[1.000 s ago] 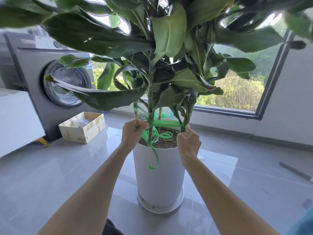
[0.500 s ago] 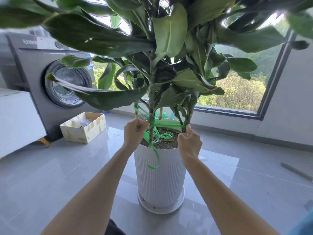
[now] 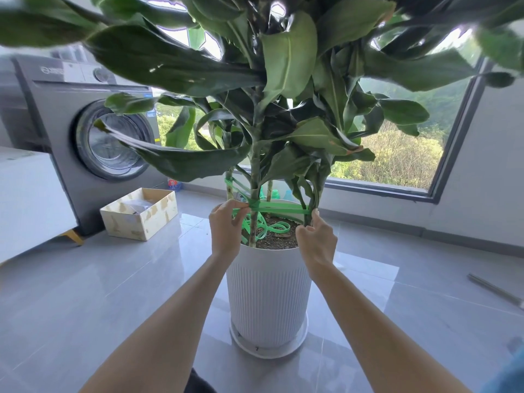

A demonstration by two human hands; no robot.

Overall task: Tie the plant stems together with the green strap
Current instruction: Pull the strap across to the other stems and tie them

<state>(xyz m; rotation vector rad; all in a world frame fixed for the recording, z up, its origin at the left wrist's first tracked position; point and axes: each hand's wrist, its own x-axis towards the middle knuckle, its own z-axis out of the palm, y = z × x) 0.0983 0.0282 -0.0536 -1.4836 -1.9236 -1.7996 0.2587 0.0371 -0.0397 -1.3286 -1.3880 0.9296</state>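
A tall leafy plant stands in a ribbed white pot (image 3: 268, 296) on the floor. Its stems (image 3: 254, 177) rise from the soil, and a green strap (image 3: 279, 207) runs taut between the middle stem and the right stem, with another turn up to the left stem. Loose loops of strap lie on the soil. My left hand (image 3: 225, 231) pinches the strap just left of the middle stem. My right hand (image 3: 316, 239) grips the right stem's base where the strap ends; its fingertips are partly hidden.
A grey washing machine (image 3: 85, 131) stands at the left, with an open wooden box (image 3: 139, 214) on the floor before it. A white cabinet (image 3: 25, 199) is at far left. A window (image 3: 397, 154) is behind the plant. A metal rod (image 3: 494, 287) lies at right.
The strap end that hung over the pot's front rim is gone from there; the slack now lies on the soil. Both hands stay at the stems, barely moved.
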